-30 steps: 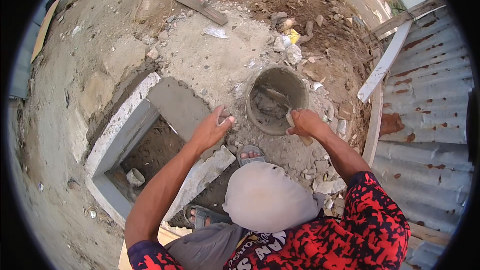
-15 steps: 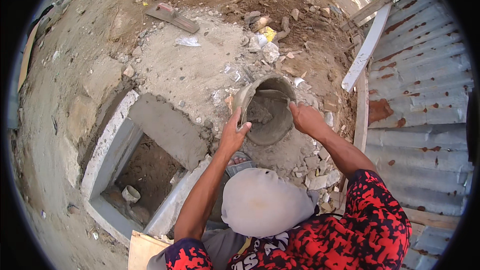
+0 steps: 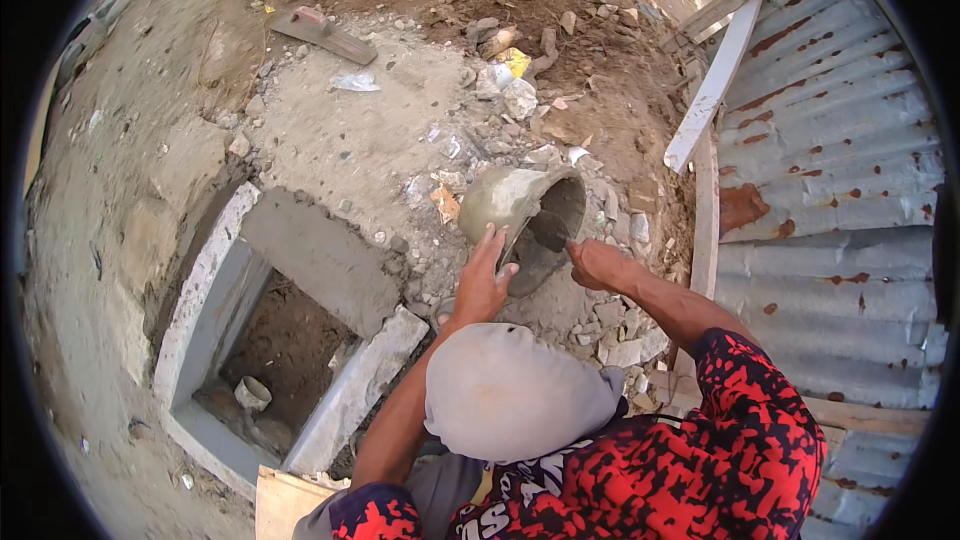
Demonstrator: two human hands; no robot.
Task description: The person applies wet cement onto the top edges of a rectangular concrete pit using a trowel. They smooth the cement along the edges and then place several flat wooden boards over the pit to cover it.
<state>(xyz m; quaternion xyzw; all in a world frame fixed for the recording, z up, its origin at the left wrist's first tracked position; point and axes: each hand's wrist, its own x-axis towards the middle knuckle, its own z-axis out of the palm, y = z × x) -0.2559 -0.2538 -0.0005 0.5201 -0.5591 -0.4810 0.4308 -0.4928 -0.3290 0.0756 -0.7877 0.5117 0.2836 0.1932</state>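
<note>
- Left hand (image 3: 482, 285): open, fingers spread against the outer wall of the round, grey, mortar-caked bucket (image 3: 497, 202).
- Right hand (image 3: 600, 265): closed, apparently on a dark-bladed trowel (image 3: 549, 230) at the mouth.
- Bucket: right of the grey, concrete-walled rectangular pit (image 3: 365, 385); tipped further than half a second ago, mouth now rightward.
- Effect: wet grey mortar (image 3: 533, 270) lies nearside, probably within easier trowel reach.

Matt, grimy bucket (image 3: 492, 200) — perhaps plastic, rusty corrugated metal sheeting (image 3: 830, 290), rough concrete edging (image 3: 362, 380), dull cloth cap (image 3: 515, 395)
</note>
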